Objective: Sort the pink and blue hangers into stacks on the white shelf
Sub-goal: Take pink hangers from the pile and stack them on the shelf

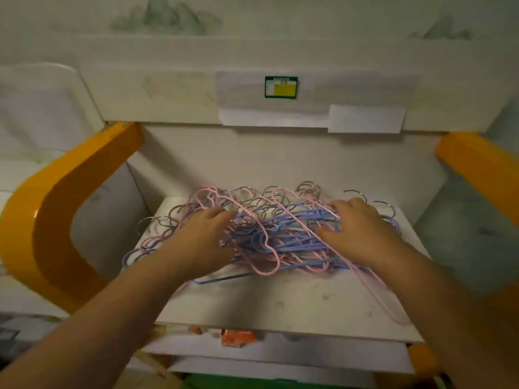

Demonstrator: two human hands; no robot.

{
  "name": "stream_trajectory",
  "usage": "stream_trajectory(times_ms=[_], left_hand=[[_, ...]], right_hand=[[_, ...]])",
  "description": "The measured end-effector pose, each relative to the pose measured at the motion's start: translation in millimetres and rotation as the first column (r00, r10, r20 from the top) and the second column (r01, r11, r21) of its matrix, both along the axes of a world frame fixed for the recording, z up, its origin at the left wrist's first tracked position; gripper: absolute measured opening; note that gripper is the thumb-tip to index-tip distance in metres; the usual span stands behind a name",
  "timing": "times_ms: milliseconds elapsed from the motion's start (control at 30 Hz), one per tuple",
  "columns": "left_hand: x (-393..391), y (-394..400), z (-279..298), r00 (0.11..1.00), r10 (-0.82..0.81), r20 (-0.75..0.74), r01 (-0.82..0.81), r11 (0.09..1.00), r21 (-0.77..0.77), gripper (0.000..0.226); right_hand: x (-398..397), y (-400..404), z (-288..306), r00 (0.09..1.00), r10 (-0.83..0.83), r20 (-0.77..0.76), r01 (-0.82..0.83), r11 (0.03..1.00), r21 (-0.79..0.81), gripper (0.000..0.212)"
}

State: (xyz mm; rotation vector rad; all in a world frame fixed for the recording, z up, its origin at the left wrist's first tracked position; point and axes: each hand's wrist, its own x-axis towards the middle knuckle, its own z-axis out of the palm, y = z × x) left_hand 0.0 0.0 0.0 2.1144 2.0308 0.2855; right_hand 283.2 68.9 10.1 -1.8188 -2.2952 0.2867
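I am reaching both bare forearms forward from the lower corners, converging toward the middle. My left hand (pixel 202 234) is lying palm down, fingers extended and relaxed, pointing right. My right hand (pixel 356 228) is lying palm down too, fingers spread and lightly bent, thumb jutting out leftward.

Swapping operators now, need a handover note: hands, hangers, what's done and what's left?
Left hand: fingers spread, resting on the left part of the tangled hanger pile.
Right hand: fingers spread on the right part of the pile, no single hanger gripped.
Pink hangers and blue hangers lie mixed in one heap on the white shelf, metal hooks mostly toward the back.
Done: nothing sorted, no separate stacks visible.
Left: untangle, then build one pink and one blue stack.
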Motion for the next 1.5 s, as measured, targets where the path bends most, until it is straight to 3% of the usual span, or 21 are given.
stream_trajectory(times_ms=[133, 300, 467, 600, 733, 867, 1033, 1200, 1333, 1500], left_hand=[[-16.9, 38.9, 0.8, 0.926, -0.329, -0.182, 0.322, 0.944, -0.070, 0.092], [-22.4, 88.8, 6.0, 0.775, -0.531, -0.343, 0.435, 0.842, -0.320, 0.105], [-18.7, 118.6, 9.2, 0.688, -0.636, -0.349, 0.496, 0.764, -0.413, 0.110], [-16.4, 125.3, 17.2, 0.678, -0.670, -0.302, 0.537, 0.732, -0.419, 0.101], [-24.3, 122.8, 22.4, 0.710, -0.645, -0.283, 0.552, 0.759, -0.345, 0.101], [-26.9, 114.6, 24.0, 0.735, -0.598, -0.318, 0.538, 0.801, -0.262, 0.106], [-21.7, 95.2, 27.5, 0.783, -0.486, -0.389, 0.476, 0.870, -0.130, 0.099], [-3.7, 68.4, 31.7, 0.851, -0.360, -0.383, 0.380, 0.925, -0.024, 0.099], [20.6, 42.4, 39.2, 0.889, -0.218, -0.404, 0.270, 0.960, 0.075, 0.106], [48.6, -9.4, 40.7, 0.930, -0.046, -0.363, 0.124, 0.973, 0.195, 0.102]], right_hand=[[-2.0, 14.7, -12.7, 0.989, -0.105, 0.109, 0.121, 0.981, -0.152, 0.092], [-8.0, 30.9, -20.6, 0.977, -0.146, 0.155, 0.172, 0.970, -0.172, 0.101], [-7.2, 35.8, -16.6, 0.969, -0.137, 0.207, 0.174, 0.970, -0.169, 0.099], [-8.3, 34.0, -16.4, 0.981, -0.136, 0.137, 0.163, 0.966, -0.203, 0.093], [-8.4, 31.3, -16.0, 0.983, -0.157, 0.094, 0.174, 0.963, -0.205, 0.093], [-4.4, 27.2, -8.5, 0.985, -0.162, -0.053, 0.148, 0.967, -0.206, 0.080], [7.0, 18.9, -3.6, 0.981, -0.178, -0.080, 0.172, 0.982, -0.078, 0.090], [27.9, 4.5, 4.6, 0.982, -0.117, -0.145, 0.132, 0.987, 0.094, 0.064], [49.1, -13.4, 16.8, 0.981, -0.064, -0.181, 0.092, 0.984, 0.152, 0.093], [74.9, -43.6, 23.6, 0.965, 0.040, -0.261, 0.010, 0.982, 0.188, 0.095]])
